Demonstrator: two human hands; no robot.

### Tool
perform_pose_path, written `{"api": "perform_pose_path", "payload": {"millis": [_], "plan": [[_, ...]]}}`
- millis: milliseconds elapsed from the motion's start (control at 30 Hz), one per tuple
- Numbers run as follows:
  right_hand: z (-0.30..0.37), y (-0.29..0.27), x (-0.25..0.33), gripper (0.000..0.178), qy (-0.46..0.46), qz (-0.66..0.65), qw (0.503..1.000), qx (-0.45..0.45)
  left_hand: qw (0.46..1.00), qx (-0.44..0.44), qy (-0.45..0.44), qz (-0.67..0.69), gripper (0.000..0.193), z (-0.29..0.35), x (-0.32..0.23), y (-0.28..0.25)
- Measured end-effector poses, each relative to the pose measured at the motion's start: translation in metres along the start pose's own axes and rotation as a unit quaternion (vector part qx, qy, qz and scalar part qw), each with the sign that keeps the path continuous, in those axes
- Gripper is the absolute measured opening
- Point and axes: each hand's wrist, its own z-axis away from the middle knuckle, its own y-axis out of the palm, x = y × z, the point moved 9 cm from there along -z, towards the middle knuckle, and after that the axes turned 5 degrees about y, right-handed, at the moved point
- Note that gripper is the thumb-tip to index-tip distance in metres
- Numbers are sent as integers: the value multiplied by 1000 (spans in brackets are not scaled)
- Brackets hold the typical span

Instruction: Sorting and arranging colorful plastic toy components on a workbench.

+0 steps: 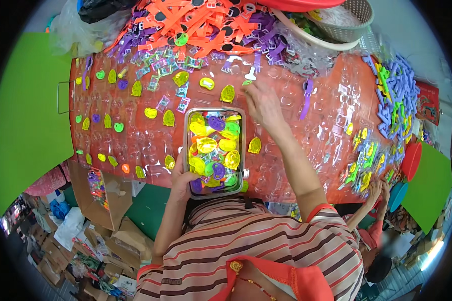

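Note:
My left hand (182,181) grips the near left side of a clear plastic box (242,175). Inside is a mixed heap of toy pacifiers (206,145) in yellow, green, purple and orange. Beyond the box, my right hand (264,106) reaches over the red table, fingertips pinched at a small green toy pacifier (247,82) beside a white piece (251,74). Clear blister trays (281,150) cover much of the table. Yellow pacifiers lie spread among the trays, one (227,94) just left of my right hand and another (254,145) right of the box.
Orange straps (201,25) and purple straps (273,50) are heaped at the far edge, near a grey basket (354,25). Blue and green plastic pieces (398,95) pile up at right. A co-worker's hands (376,193) work at the right near corner. Cardboard boxes (98,195) stand lower left.

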Motion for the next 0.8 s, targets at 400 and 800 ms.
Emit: {"api": "perform_pose_path", "payload": {"millis": [400,800], "plan": [[71,2,31,24,6,93,996,-11,997,57,-54,-15,102,-15,30,55],[66,-67,-135,13,216,-8,972,-97,997,41,-61,-24,96,-14,35,61]]}}
